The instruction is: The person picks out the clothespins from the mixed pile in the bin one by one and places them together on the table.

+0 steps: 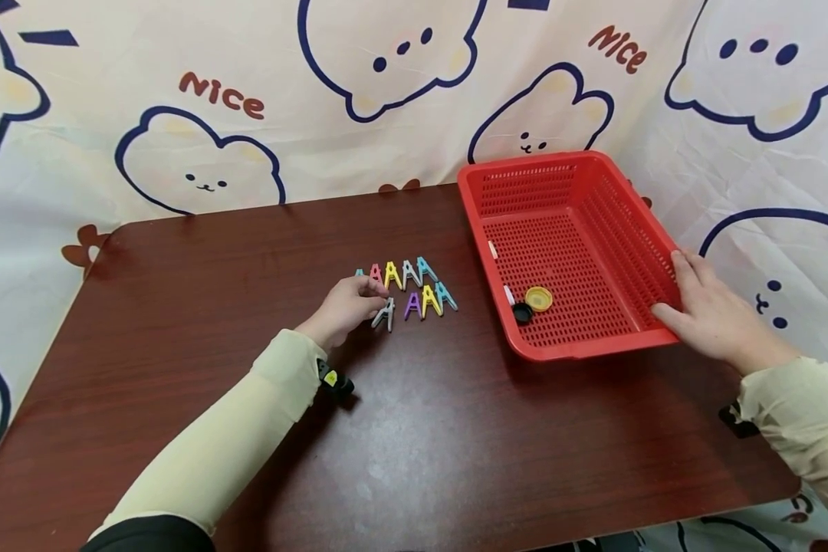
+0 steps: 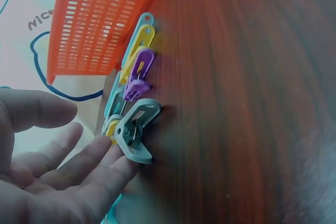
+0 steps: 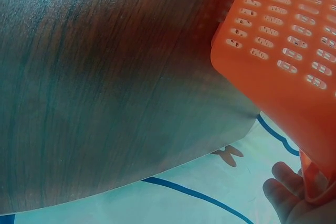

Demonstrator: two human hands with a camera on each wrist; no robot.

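Observation:
My left hand [image 1: 345, 308] is over the table beside two rows of small plastic clothespins. In the left wrist view its fingertips touch a grey clothespin [image 2: 139, 154] standing on its spread legs, while the thumb stays apart from it. Right of that one are a purple clothespin [image 1: 412, 305], a yellow clothespin [image 1: 428, 299] and a blue clothespin [image 1: 444, 294]. Behind them stand several more, among them a pink clothespin [image 1: 376, 271], partly hidden by the hand. My right hand [image 1: 714, 318] grips the right rim of a red plastic basket [image 1: 586, 351], thumb inside.
Inside the basket lie a yellow round lid [image 1: 539, 299], a black round cap [image 1: 522, 313] and small white pieces by its left wall. The brown table [image 1: 414, 452] meets a printed cloth [image 1: 386, 146] at the back and sides.

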